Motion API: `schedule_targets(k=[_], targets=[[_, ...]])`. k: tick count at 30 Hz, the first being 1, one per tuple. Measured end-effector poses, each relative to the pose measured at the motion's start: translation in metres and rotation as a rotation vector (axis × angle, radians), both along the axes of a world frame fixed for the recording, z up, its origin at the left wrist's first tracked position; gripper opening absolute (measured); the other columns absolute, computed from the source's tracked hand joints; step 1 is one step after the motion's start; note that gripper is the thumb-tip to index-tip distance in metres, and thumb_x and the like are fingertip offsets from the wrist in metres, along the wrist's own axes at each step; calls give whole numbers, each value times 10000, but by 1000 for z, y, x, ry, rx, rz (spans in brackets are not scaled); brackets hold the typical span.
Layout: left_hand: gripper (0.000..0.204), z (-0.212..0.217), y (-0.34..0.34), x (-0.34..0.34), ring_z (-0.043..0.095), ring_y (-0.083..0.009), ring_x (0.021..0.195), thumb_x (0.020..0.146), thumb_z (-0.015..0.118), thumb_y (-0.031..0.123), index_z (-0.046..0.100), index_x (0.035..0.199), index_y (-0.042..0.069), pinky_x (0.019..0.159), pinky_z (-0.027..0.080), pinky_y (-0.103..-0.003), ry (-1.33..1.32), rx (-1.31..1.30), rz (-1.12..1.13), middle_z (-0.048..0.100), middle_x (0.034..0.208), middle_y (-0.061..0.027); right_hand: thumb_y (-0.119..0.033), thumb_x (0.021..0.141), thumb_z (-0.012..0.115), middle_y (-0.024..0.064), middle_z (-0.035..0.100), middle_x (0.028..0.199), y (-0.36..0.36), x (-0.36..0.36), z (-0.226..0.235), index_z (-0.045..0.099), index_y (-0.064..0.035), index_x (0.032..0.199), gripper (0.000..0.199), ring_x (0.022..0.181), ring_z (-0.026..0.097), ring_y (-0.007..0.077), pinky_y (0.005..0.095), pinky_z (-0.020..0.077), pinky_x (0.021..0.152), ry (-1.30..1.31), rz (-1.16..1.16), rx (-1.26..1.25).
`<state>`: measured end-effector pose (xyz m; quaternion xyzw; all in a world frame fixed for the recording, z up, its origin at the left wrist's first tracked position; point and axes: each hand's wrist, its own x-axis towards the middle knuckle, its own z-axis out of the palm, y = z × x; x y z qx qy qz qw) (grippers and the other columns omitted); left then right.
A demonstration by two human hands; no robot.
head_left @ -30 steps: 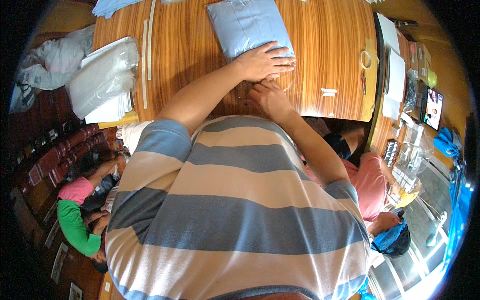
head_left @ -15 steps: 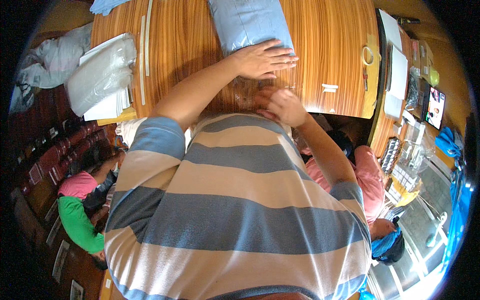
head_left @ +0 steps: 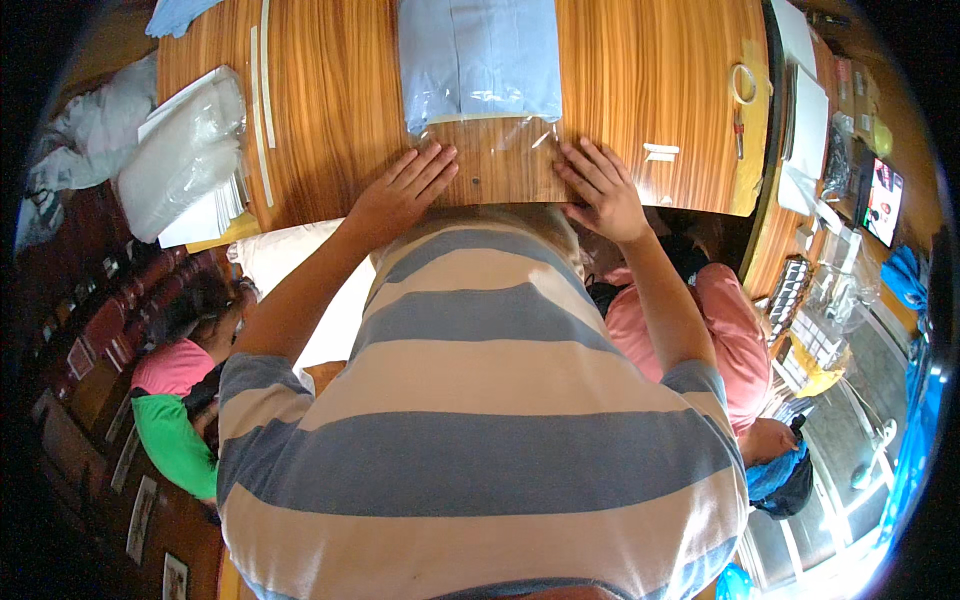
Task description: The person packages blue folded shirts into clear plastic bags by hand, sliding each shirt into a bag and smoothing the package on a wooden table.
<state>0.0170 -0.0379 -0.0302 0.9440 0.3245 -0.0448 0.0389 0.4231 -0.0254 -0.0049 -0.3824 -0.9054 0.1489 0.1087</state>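
Observation:
On the wood-grain table (head_left: 330,120) lies a folded light-blue garment (head_left: 478,60) inside a clear plastic bag. The bag's transparent flap (head_left: 500,140) extends toward me past the cloth. My left hand (head_left: 408,185) rests flat by the flap's left near corner, fingers stretched out. On the other side, my right hand (head_left: 602,188) lies with fingers spread at the flap's right edge. Neither hand grips anything. Whether the fingertips press on the plastic or on the wood beside it is hard to tell.
Clear bags (head_left: 185,155) are piled on white sheets at the table's left. A tape roll (head_left: 742,84) and a small cutter (head_left: 739,135) lie on the right, near white strips (head_left: 660,152). Other people sit on both sides, one in a pink top (head_left: 735,340).
My left hand has come off the bagged garment and moved left and nearer to me. My right hand has opened out and shifted right. The garment now lies straighter, slightly farther left.

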Motion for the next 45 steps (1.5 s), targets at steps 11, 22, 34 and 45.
schedule_targets(k=[11,22,34,45], targets=[[514,3,-9,-16,412,-320,1511,976,617,121,525,1476,48,1222,406,-465,-357,-173,-16,451,1611,-137,-216,838,788,-16,691,1316,-18,-11,-5,781,-185,1173,337,1261,612,227,422,477,1079,126,-17,112],[270,39,77,21,741,-186,916,1095,588,212,714,1123,-25,823,603,-325,-1302,-700,937,773,1036,-125,-222,1064,639,119,716,891,82,-88,-5,645,-15,996,218,808,702,196,322,541,700,1147,-899,-599],[365,-2,115,60,629,-417,659,1082,551,237,608,835,-25,599,472,-490,-1093,35,1097,625,725,-234,-339,1088,583,151,659,663,124,-115,-45,603,-9,940,363,531,653,252,411,519,530,620,-1073,-55],[237,38,143,28,711,-411,883,1032,608,282,704,999,69,745,558,-531,-500,113,1176,742,949,-181,-294,999,655,244,698,703,147,-103,-43,692,-3,872,319,643,717,431,510,570,616,484,-1050,-100]])
